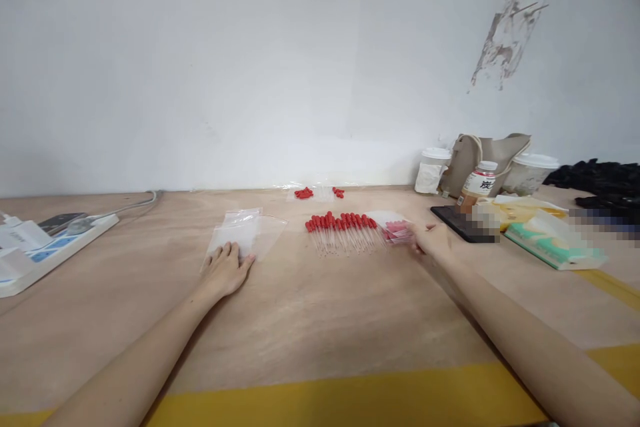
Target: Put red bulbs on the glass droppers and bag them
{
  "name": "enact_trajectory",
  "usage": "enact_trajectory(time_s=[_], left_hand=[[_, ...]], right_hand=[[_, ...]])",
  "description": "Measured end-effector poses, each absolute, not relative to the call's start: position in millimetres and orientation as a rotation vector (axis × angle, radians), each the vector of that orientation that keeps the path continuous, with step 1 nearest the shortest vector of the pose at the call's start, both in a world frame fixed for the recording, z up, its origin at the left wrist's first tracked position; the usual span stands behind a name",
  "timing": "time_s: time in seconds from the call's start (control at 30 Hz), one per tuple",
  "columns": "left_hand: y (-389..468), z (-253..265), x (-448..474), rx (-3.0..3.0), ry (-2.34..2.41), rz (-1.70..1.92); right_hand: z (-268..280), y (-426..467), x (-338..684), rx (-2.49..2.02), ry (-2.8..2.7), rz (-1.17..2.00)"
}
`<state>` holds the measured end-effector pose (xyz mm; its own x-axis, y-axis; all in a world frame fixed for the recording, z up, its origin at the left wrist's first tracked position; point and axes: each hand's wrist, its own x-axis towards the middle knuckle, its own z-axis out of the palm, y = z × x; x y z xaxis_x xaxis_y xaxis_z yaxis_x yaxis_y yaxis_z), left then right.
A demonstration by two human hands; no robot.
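Observation:
My left hand [227,270] lies with fingers spread on a small pile of clear plastic bags [245,227] at the left of the table. At the right, my right hand [429,240] has its fingers closed at the edge of a stack of pink-and-white slips [399,231]; whether they are bagged I cannot tell. Just left of that stack, a row of droppers [343,223] with red bulbs and thin clear tubes lies side by side. By the wall, red rubber bulbs [303,193] and clear tubes [326,194] rest on clear plastic.
A white power strip [75,247] and a phone [60,222] are on the left. To the right stand lidded cups [433,170], a bottle [477,187], a grey bag [463,163], a dark tablet-like slab [457,222] and a tissue pack [550,243]. Yellow tape [325,400] runs along the front.

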<state>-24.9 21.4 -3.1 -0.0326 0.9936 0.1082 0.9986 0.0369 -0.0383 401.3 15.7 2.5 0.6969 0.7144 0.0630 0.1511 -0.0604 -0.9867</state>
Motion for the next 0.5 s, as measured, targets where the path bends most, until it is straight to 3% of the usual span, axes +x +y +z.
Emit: enact_trajectory(time_s=[0.1,0.3,0.4,0.5], left_hand=[[20,0,-24,-2.123,-2.095,-0.076],[10,11,-14,-2.118,-2.021,-0.044],[6,15,-11,-2.12,-2.011,-0.051],[5,17,-11,-2.121,-1.986,-0.138]], right_hand=[[9,7,394,-1.866,-1.037,-0.004],[16,1,354,-1.896,-1.888,-0.446],[13,4,345,-1.875,-2.104,-0.722],[8,8,344,-1.892,-2.175,-0.784]])
